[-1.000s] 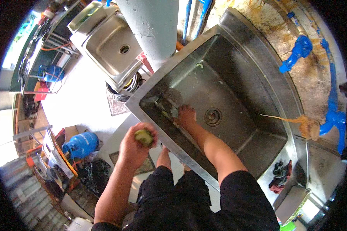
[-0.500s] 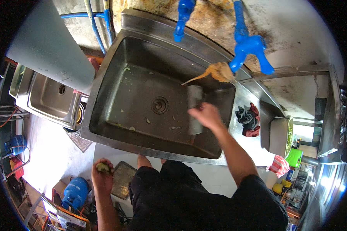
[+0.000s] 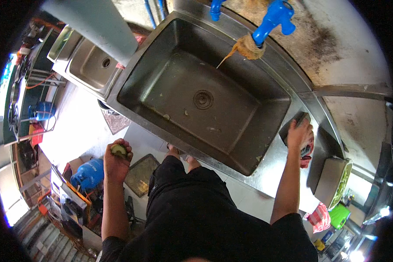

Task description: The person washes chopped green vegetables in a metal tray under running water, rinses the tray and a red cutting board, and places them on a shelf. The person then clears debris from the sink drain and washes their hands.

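My left hand (image 3: 118, 157) is out to the left of the sink, palm up with the fingers curled round a stub of green vegetable (image 3: 118, 151) with a pale cut face. At the right, my right hand (image 3: 299, 134) is closed on a flat, dark grey rectangular tool (image 3: 289, 127), over the metal counter (image 3: 270, 172) beside the sink. Its exact kind is unclear. A red and dark cloth (image 3: 307, 159) lies partly hidden under that hand. The dark metal sink (image 3: 179, 74) holds a few pale scraps near its drain (image 3: 203, 100).
A blue tap (image 3: 273, 19) with brown cloth round its spout overhangs the sink. A grey pipe (image 3: 96, 26) and a smaller sink (image 3: 89, 65) stand left. At the right is a container (image 3: 336, 183) of green pieces. A blue gas cylinder (image 3: 88, 173) sits on the floor.
My right hand has moved from over the sink to the right-hand counter with the flat tool. My left hand still holds the vegetable stub, and the view has shifted.
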The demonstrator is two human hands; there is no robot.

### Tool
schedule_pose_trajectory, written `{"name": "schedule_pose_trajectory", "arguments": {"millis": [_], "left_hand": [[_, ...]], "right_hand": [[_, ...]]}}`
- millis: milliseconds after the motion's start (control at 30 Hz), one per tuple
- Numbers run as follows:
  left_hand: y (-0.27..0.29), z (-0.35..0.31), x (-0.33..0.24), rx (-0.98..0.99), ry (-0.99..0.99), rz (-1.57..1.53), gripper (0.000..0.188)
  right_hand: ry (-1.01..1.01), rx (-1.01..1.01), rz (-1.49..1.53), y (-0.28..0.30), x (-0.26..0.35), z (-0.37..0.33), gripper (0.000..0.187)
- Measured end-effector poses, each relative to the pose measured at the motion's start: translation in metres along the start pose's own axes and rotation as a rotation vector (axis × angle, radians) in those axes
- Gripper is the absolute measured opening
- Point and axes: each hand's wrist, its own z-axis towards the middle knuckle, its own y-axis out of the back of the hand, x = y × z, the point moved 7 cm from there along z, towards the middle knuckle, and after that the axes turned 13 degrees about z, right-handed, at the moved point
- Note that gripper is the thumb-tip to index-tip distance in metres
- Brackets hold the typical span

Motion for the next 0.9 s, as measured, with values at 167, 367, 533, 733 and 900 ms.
{"name": "schedule_pose_trajectory", "arguments": {"millis": [167,367,533,733,900], "left_hand": [[0.028,-0.01,0.032,-0.044,0.04,-0.112,0.028],[0.078,-0.035,0.056,-0.198,0.013,-0.099,0.043],[0.122,-0.048,0.062,-0.405,0.115,-0.206,0.028],[0.133,-0.018,0.04,-0.392,0.12,-0.229,0.022],[0.126,0.003,0.028,-0.365,0.128,-0.145,0.023]], "right_hand": [[0.494,0.788,0.752,-0.114,0.214,-0.11,0.037],[1.135,1.059,0.451,-0.255,0.396,-0.23,0.055],[1.27,0.961,0.451,-0.309,0.481,-0.256,0.047],[1.333,1.062,0.509,-0.343,0.447,-0.258,0.04],[1.27,1.235,0.426,-0.338,0.343,-0.221,0.039]]}}
